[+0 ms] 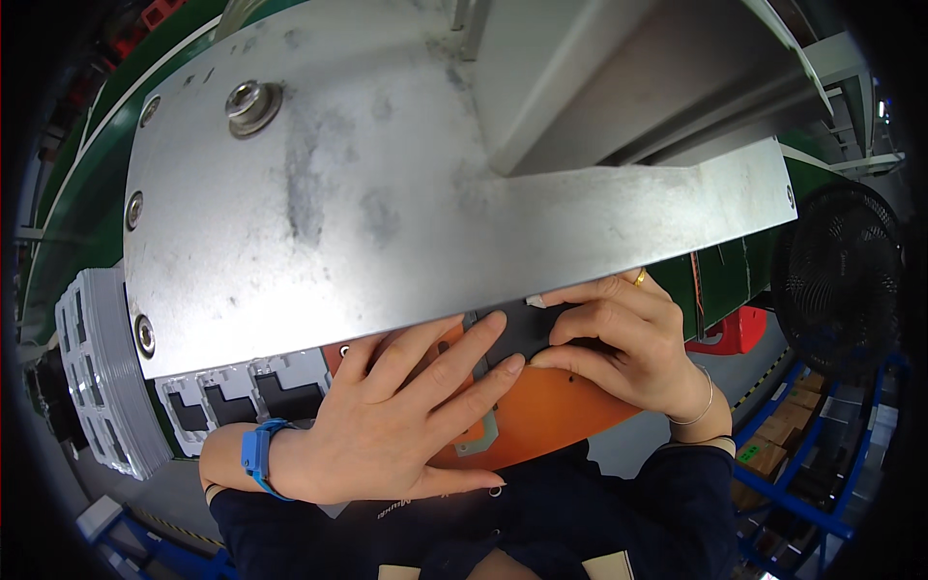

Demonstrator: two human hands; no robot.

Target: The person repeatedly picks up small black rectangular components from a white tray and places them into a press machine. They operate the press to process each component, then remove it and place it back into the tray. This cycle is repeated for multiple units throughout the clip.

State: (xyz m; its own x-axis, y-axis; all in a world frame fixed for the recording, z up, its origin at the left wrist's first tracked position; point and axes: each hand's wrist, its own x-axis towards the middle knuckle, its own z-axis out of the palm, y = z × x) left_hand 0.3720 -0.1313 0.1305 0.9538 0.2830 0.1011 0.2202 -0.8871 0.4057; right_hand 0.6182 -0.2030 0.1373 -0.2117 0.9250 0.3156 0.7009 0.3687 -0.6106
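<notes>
My left hand (pixel 406 406) lies with fingers spread over an orange board (pixel 580 401), its fingertips on or beside a flat black piece (pixel 519 333). On the other side of that piece, my right hand (pixel 623 338) is closed, with thumb and fingers bent in at its edge. A small whitish bit shows at the right index fingertip; whatever these fingers grip is too small to make out. The front edge of a big metal plate (pixel 290 222) overhangs the far side of the board and hides part of it.
A white tray (pixel 246 372) with dark rectangular pieces sits left of my left hand, beside a stack of similar trays (pixel 104 372). A grey upright (pixel 619 87) rises from the metal plate. At right are a black fan (pixel 836 280), a red object (pixel 742 332) and a blue rack (pixel 793 517) with cartons.
</notes>
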